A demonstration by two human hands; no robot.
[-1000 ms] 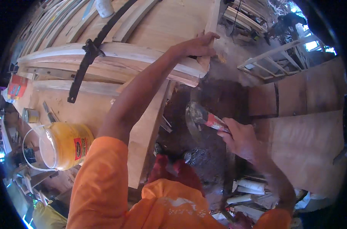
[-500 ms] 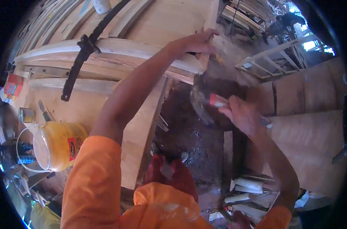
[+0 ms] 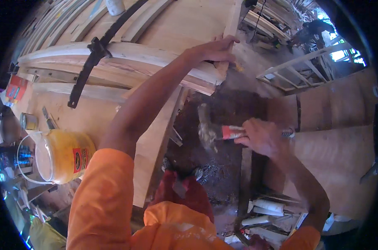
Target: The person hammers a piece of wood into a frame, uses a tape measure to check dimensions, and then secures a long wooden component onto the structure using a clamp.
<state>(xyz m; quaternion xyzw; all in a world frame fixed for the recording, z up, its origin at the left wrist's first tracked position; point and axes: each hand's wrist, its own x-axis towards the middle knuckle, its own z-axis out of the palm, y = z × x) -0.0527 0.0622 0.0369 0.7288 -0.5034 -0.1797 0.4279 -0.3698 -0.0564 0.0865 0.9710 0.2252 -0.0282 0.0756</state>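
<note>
My left hand [image 3: 216, 51] grips an upright wooden board [image 3: 230, 29] at the right end of a stack of long pale strips [image 3: 143, 56], fingers curled over the board. My right hand [image 3: 262, 135] is closed round the red-banded handle of a hammer [image 3: 210, 131]; its blurred head hangs over the dark floor, below the stack's end. A black bar clamp [image 3: 99, 48] lies across the strips at the left. A yellow bucket [image 3: 62, 156], a small tin [image 3: 28, 121] and a flat tool [image 3: 49, 121] sit on the plywood worktop [image 3: 153, 152].
Plywood panels [image 3: 326, 166] stand at my right, with white rolls [image 3: 268, 206] and scraps below. A wooden frame [image 3: 301, 71] stands behind, near stacked timber [image 3: 264, 23] and a dark figure of a person [image 3: 312, 29]. A red box [image 3: 18, 89] is at the far left.
My right hand and the hammer have shifted a little, up and right half a second ago, now back down and left, the head blurred. My left hand stays on the board.
</note>
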